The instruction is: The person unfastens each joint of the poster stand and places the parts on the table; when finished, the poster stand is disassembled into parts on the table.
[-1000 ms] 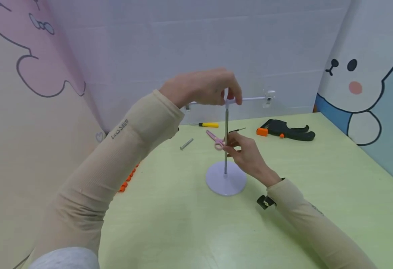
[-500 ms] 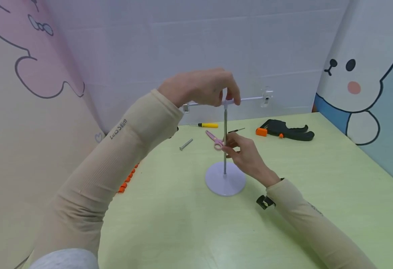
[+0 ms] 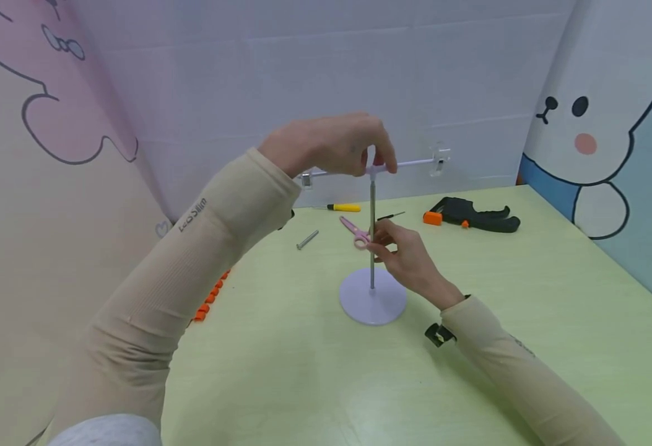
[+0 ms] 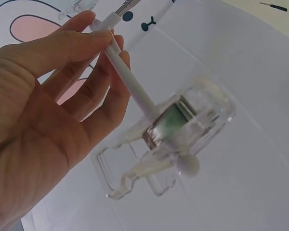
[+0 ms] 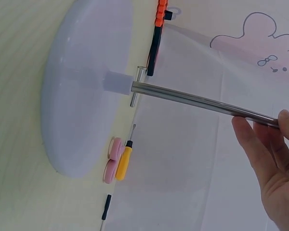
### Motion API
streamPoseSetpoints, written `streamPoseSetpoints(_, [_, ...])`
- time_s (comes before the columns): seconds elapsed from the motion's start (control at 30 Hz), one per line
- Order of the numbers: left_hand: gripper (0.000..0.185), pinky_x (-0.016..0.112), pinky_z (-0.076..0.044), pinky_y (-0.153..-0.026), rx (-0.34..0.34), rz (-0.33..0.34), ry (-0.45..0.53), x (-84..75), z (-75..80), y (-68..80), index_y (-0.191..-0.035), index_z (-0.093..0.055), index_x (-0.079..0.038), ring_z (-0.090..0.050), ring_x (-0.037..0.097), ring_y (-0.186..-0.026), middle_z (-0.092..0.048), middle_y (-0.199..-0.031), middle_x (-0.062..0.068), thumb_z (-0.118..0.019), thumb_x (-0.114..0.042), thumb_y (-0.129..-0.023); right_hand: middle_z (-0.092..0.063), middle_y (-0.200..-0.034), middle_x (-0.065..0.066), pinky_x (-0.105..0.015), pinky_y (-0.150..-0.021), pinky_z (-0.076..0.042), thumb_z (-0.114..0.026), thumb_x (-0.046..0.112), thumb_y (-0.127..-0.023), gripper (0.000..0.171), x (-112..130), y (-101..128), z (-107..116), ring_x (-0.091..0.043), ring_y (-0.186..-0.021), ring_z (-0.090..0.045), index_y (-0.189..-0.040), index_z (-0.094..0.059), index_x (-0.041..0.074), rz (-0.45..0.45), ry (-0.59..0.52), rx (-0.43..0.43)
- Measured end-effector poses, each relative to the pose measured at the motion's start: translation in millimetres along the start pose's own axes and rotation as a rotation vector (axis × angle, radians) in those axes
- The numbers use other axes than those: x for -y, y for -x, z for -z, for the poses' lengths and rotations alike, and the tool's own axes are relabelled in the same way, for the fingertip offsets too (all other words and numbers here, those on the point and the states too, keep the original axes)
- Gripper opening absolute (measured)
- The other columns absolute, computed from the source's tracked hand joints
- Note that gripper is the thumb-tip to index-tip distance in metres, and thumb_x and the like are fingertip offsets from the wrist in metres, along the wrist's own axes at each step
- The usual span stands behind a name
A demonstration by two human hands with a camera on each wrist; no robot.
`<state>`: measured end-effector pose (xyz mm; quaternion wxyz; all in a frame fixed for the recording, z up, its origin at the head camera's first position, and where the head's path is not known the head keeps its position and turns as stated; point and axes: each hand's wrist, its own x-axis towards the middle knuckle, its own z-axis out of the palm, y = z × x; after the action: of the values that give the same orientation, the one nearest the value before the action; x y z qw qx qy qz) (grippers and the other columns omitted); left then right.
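- Find a T-shaped stand (image 3: pixel 373 201) upright on the pale green table (image 3: pixel 281 365), resting on a flat, round lilac base (image 3: pixel 359 303), with pink scissors (image 3: pixel 361 235) lying beyond.
- Pinches the thin white crossbar (image 3: pixel 415 163) in the left hand (image 3: pixel 331 145), at the central joint (image 3: pixel 373 177) atop the pole (image 5: pixel 188 100).
- Grasps the pole in the right hand (image 3: pixel 412 257), roughly midway up, between thumb and fingertips.
- Looks light overall, probably easy to tip by the top.
- Seems stiff and smooth along the metal, perhaps slippery under dry fingertips; best pinched firmly there.
- Appears more delicate at each clear clip (image 4: pixel 176 126) on the crossbar, likely to crack or slide under rough handling.
- Better held by pole and joint than by the crossbar's ends, probably prone to twisting under a sideways push.
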<state>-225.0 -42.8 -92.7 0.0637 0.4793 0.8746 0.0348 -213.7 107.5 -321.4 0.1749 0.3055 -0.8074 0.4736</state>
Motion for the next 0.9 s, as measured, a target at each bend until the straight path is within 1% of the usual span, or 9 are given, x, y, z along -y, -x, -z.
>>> streamPoseSetpoints(0.2, [0.045, 0.024, -0.048, -0.073, -0.005, 0.002, -0.015, -1.3, 0.3, 0.5, -0.114, -0.070, -0.011, -0.054, 0.016, -0.090, -0.063, -0.107, -0.001, -0.048, 0.015, -0.084, -0.062, -0.085, -0.011, -0.026, -0.060, -0.055, -0.065, -0.002, -0.087, 0.021, -0.8, 0.9, 1.4, -0.023, -0.075, -0.066, -0.104, -0.054, -0.002, 0.034, -0.001, -0.005])
streamPoseSetpoints(0.47, [0.044, 0.024, -0.047, -0.074, -0.004, 0.017, -0.029, -2.4, -0.2, 2.9, -0.113, -0.071, -0.012, -0.053, 0.016, -0.090, -0.064, -0.108, -0.002, -0.050, 0.015, -0.085, -0.062, -0.084, -0.010, -0.025, -0.060, -0.055, -0.065, -0.002, -0.087, 0.021, 0.9, 1.6, 0.1, -0.021, -0.073, -0.066, -0.104, -0.054, -0.001, 0.042, 0.002, -0.002])
streamPoseSetpoints(0.57, [0.044, 0.025, -0.047, -0.075, -0.002, 0.017, -0.020, -2.5, 1.3, 4.4, -0.114, -0.070, -0.011, -0.053, 0.017, -0.092, -0.063, -0.110, -0.001, -0.049, 0.015, -0.085, -0.062, -0.084, -0.011, -0.026, -0.060, -0.055, -0.065, -0.002, -0.087, 0.021, 1.8, 1.8, -0.4, -0.022, -0.073, -0.066, -0.104, -0.054, -0.002, 0.048, 0.001, -0.002])
streamPoseSetpoints(0.67, [0.045, 0.025, -0.047, -0.075, -0.036, 0.012, -0.020, -2.9, 7.5, 7.3, -0.114, -0.070, -0.009, -0.053, 0.018, -0.092, -0.063, -0.109, 0.003, -0.049, 0.017, -0.084, -0.062, -0.084, -0.012, -0.027, -0.060, -0.055, -0.065, -0.001, -0.087, 0.020, 2.0, 1.4, -0.9, -0.022, -0.071, -0.066, -0.104, -0.054, -0.002, 0.058, 0.001, -0.004])
streamPoseSetpoints(0.8, [0.046, 0.025, -0.047, -0.074, -0.108, 0.016, -0.064, -5.7, 19.0, 13.6, -0.113, -0.071, -0.009, -0.053, 0.017, -0.089, -0.063, -0.105, 0.003, -0.048, 0.018, -0.083, -0.063, -0.084, -0.012, -0.028, -0.059, -0.055, -0.065, -0.002, -0.087, 0.020, 1.5, 0.8, -1.1, -0.023, -0.071, -0.066, -0.103, -0.055, -0.002, 0.071, 0.001, -0.004])
streamPoseSetpoints(0.9, [0.043, 0.025, -0.047, -0.073, -0.115, 0.024, -0.097, -8.3, 23.1, 17.4, -0.114, -0.071, -0.011, -0.052, 0.016, -0.088, -0.063, -0.107, 0.001, -0.050, 0.014, -0.085, -0.062, -0.084, -0.013, -0.028, -0.059, -0.055, -0.065, -0.003, -0.086, 0.020, 1.1, 0.5, -0.1, -0.025, -0.072, -0.066, -0.104, -0.055, -0.002, 0.079, -0.002, -0.007])
